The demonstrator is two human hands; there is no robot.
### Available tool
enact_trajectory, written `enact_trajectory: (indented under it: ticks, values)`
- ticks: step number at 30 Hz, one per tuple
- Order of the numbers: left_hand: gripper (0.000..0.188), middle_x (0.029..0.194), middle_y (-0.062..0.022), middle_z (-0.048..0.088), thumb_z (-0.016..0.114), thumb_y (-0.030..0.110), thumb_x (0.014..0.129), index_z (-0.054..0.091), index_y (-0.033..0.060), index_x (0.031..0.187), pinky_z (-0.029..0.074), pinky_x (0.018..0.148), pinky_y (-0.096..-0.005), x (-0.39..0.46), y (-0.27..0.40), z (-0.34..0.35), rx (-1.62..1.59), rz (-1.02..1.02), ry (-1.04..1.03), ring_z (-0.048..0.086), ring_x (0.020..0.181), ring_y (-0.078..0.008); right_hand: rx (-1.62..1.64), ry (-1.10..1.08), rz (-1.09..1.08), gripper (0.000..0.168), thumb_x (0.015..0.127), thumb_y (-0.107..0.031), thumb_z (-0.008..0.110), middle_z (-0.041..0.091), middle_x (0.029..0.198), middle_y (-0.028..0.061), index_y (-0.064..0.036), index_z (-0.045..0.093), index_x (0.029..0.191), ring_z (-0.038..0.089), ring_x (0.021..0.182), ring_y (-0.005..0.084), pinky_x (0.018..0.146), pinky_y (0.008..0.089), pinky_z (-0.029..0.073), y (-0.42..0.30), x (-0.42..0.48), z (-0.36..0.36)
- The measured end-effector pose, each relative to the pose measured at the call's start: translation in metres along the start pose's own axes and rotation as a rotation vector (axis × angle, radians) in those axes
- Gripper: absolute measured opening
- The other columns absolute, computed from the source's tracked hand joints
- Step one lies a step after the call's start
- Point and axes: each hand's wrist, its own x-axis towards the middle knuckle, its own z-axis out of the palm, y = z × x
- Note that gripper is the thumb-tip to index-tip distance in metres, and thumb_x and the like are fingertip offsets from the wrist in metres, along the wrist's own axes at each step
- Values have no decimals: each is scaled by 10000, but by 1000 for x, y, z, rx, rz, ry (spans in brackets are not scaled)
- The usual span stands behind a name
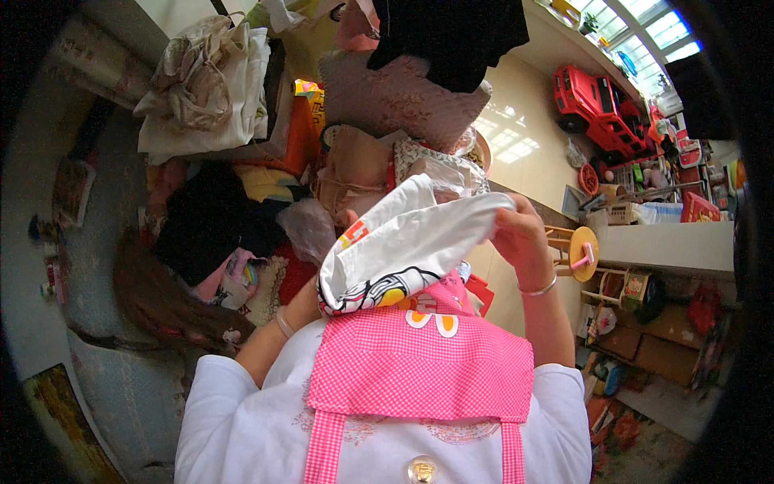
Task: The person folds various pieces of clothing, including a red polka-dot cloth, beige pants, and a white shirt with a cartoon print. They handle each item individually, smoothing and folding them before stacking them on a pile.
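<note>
A white cloth garment [405, 242] with a printed cartoon figure and orange-red print hangs folded over between my hands, in front of my chest. My right hand [520, 233] grips its right end with bent fingers; a bracelet circles that wrist. My left hand [351, 218] is mostly hidden behind the fabric, with only a fingertip showing above it, so its grip cannot be made out. Below the garment is the pink checked apron [423, 363] that I wear over a white shirt.
Clothes and bags lie heaped ahead, among them a black garment [202, 224] and a pink patterned cushion [399, 97]. Folded pale fabric [205, 91] sits upper left. At the right stand a round wooden stool [583, 254], a red toy car [598, 112] and cluttered shelves [659, 339].
</note>
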Motion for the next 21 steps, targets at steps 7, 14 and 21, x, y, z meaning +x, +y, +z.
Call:
enact_trajectory:
  ticks: [7, 14, 21]
  values:
    - [1007, 1489, -185, 296, 362, 789, 769, 229, 88, 1480, 344, 1087, -408, -5, 4, -14, -46, -135, -15, 364, 1342, -297, -7, 258, 8, 203, 863, -131, 652, 668, 928, 70, 5, 632, 1013, 642, 832, 153, 754, 288, 516, 7, -5, 2]
    - [1044, 1479, -192, 313, 345, 823, 741, 237, 90, 1478, 360, 1072, -435, 3, 3, -52, -151, -273, -67, 383, 1327, -316, -97, 196, 132, 401, 865, -181, 678, 632, 1022, 74, -8, 512, 1186, 634, 882, 123, 768, 247, 528, -7, 0, 13]
    - [1082, 1468, -199, 331, 328, 856, 713, 245, 92, 1475, 376, 1058, -462, 14, -15, -97, -171, -399, -156, 402, 1312, -335, -1609, -75, -338, 352, 739, -218, 780, 601, 973, 80, -91, 632, 1032, 608, 934, 269, 831, 345, 496, -41, 13, 58]
